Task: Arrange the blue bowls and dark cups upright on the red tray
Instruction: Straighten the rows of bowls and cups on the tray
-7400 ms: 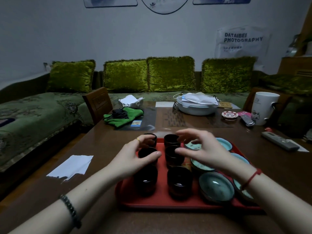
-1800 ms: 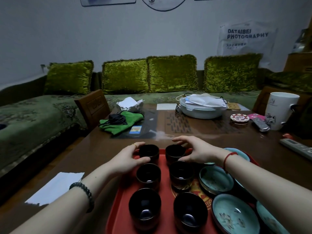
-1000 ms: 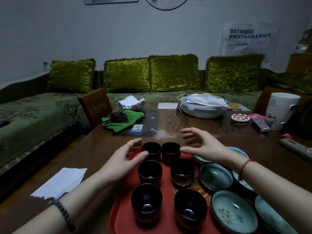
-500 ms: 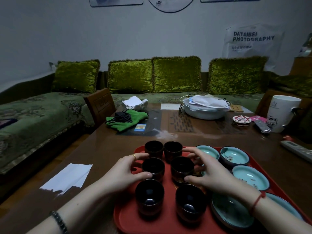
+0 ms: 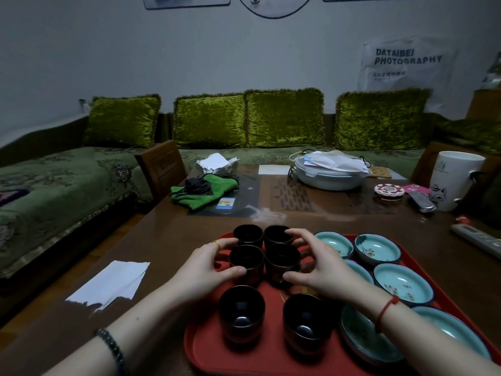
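Six dark cups [image 5: 242,313] stand upright in two columns on the left half of the red tray [image 5: 202,347]. The blue bowls [image 5: 402,283] sit mouth-up on its right half. Our left hand [image 5: 206,267] curls thumb and fingers round the left middle cup [image 5: 246,263]. Our right hand [image 5: 317,267] curls the same way round the right middle cup [image 5: 282,263]. These two cups look to be touching, or nearly so.

We judge the main risk to be crowding. If we press the pair together, their rims may knock and chip. If we slide them toward the tray's far edge, they may bump the far cups [image 5: 248,234] and tip one. Our right fingertips reach close to a far cup's rim, so a careless lift could catch it.

Our right wrist hangs over the bowls toward the tray's near right corner, where they seem to overlap. A lowered forearm could press a rim and flip one.

The desk [image 5: 168,240] under the tray looks glossy. A hard push could shift the whole tray toward the remote [image 5: 477,237], which lies beyond its far right corner.
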Motion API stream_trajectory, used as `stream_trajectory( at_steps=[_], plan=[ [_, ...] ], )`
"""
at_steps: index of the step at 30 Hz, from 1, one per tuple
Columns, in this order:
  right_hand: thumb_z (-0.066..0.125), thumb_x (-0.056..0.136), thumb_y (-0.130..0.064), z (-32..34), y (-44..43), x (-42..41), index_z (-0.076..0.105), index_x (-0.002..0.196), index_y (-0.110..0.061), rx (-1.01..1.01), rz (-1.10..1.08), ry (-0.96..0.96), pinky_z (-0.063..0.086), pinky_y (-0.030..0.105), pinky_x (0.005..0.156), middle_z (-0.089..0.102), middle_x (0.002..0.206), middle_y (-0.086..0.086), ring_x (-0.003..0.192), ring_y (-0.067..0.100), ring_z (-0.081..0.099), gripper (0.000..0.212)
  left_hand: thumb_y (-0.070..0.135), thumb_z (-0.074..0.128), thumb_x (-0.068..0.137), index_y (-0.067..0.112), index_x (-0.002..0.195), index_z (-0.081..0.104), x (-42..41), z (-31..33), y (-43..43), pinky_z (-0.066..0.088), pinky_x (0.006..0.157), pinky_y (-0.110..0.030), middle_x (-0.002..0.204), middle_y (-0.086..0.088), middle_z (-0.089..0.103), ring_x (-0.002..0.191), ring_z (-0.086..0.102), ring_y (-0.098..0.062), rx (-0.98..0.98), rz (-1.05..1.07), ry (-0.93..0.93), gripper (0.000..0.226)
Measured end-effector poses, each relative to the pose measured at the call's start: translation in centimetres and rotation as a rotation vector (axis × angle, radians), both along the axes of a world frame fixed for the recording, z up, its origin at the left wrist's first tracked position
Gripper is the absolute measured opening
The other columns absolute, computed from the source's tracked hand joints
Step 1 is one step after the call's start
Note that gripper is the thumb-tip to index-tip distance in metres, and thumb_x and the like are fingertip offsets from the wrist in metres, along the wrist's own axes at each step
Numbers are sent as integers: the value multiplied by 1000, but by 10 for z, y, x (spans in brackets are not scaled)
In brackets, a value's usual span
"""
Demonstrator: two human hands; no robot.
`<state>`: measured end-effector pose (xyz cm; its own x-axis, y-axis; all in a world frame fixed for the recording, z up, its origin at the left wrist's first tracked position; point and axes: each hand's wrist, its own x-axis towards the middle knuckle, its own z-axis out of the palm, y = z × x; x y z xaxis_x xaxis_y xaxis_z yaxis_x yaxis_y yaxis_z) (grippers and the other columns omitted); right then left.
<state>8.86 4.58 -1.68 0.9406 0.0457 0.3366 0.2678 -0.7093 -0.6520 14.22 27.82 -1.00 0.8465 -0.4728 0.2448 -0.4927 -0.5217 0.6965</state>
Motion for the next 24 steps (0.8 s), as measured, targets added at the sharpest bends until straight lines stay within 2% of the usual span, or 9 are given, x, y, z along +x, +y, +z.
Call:
stream_trajectory(
  at_steps=[4, 10, 12, 14, 16, 19, 22, 24],
  plan=[
    [80, 61, -23, 1, 1, -1, 40, 125, -33, 4, -3, 11, 49, 21, 77, 49, 106, -6, 91, 7, 55, 76, 26, 74, 72, 24, 128, 47, 2, -1, 0, 41, 74, 3, 119, 6, 57, 100, 58, -5, -18, -3, 8, 62],
    [79, 65, -22, 11, 3, -9, 39, 127, -29, 18, 11, 55, 49, 32, 91, 50, 110, -2, 101, 15, 54, 74, 24, 73, 74, 23, 131, 43, 2, 1, 0, 45, 79, -4, 123, 3, 57, 104, 58, -6, -24, -15, 38, 64],
    [77, 68, -23, 18, 1, -16, 41, 122, -31, 44, 5, 22, 47, 27, 91, 52, 108, -5, 103, 13, 54, 66, 25, 71, 76, 21, 131, 43, -3, 3, 1, 47, 88, -14, 124, 1, 58, 106, 58, -7, -59, -10, 52, 62],
    [74, 70, -29, 26, -1, -29, 42, 113, -42, 80, 11, -22, 44, 12, 84, 54, 105, -12, 100, 3, 55, 54, 32, 68, 76, 23, 129, 46, -13, 7, 5, 47, 95, -23, 122, 2, 59, 108, 58, -6, -114, 1, 54, 57],
    [70, 67, -45, 33, -3, -49, 43, 108, -50, 99, 33, -26, 42, 5, 81, 55, 106, -18, 100, -6, 54, 49, 49, 63, 70, 33, 121, 50, -28, 10, 14, 47, 94, -20, 117, 9, 61, 107, 58, -1, -159, -19, 62, 56],
    [67, 55, -65, 33, -7, -82, 40, 114, -58, 78, 91, 68, 41, 9, 88, 56, 112, -21, 110, -11, 48, 65, 70, 63, 59, 47, 111, 50, -55, 10, 28, 44, 91, -13, 112, 18, 62, 107, 55, 7, -130, -63, 84, 58],
    [71, 50, -68, 25, -6, -104, 28, 117, -65, -3, 150, 173, 35, 4, 92, 49, 117, -31, 115, -17, 41, 79, 68, 69, 48, 52, 114, 46, -75, 4, 39, 35, 95, -8, 115, 31, 56, 111, 46, 17, -20, -76, 72, 72],
    [71, 52, -65, 19, -3, -110, 24, 118, -66, -77, 146, 186, 31, 2, 92, 44, 117, -35, 115, -20, 36, 81, 63, 73, 51, 50, 119, 42, -82, 1, 39, 33, 100, -10, 121, 31, 51, 115, 42, 18, 35, -95, 56, 76]
  ],
)
